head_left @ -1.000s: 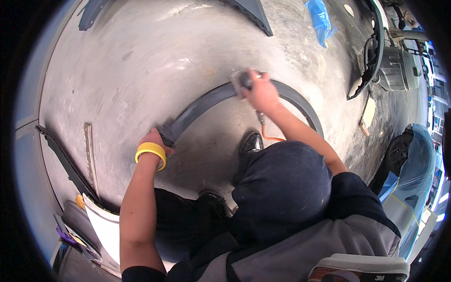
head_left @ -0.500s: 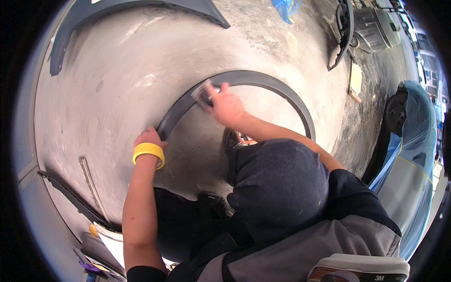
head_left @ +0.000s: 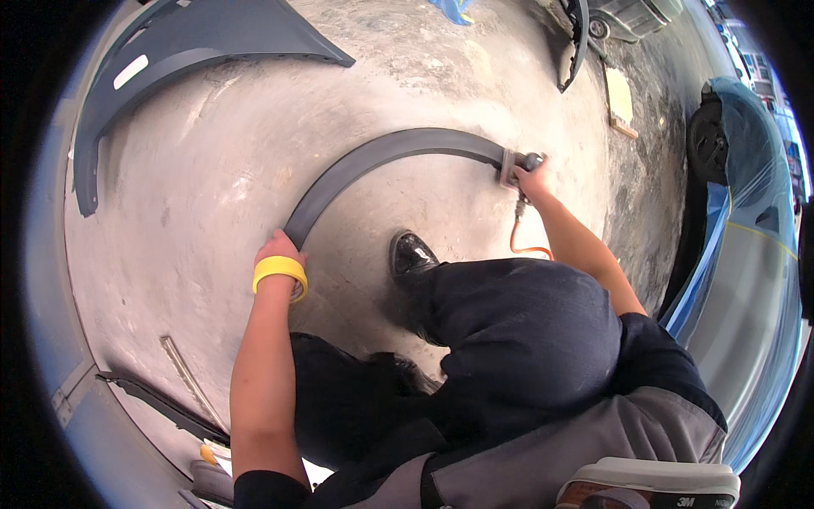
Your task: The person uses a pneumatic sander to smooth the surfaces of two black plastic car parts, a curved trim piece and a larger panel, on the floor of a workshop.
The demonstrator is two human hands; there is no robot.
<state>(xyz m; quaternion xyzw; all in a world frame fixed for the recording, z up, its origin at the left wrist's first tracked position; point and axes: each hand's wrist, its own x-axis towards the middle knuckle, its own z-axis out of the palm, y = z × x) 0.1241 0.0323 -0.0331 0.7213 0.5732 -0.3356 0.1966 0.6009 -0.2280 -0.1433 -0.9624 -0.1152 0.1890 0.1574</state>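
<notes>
A dark grey curved wheel-arch trim (head_left: 373,154) lies on the concrete floor, bowed away from me. My left hand (head_left: 278,247) is closed around its near left end. A roll of yellow tape (head_left: 281,268) rings my left wrist. At the trim's right part, my right hand (head_left: 533,180) grips an air sander (head_left: 510,169), its flat pad against the trim. From the sander an orange hose (head_left: 515,235) runs down behind my right forearm. The trim's far right end is hidden by the sander and my right arm.
A dark grey fender (head_left: 203,42) lies at upper left. To the right stands a car part under blue plastic film (head_left: 763,161). A yellow block (head_left: 620,95) and a black curved part (head_left: 579,51) sit at upper right. A metal strip (head_left: 191,377) lies lower left. My shoe (head_left: 413,253) rests inside the arch.
My right hand has carried the sander along the trim from its upper left to its right part. The left hand stays on the left end. The head view has shifted somewhat.
</notes>
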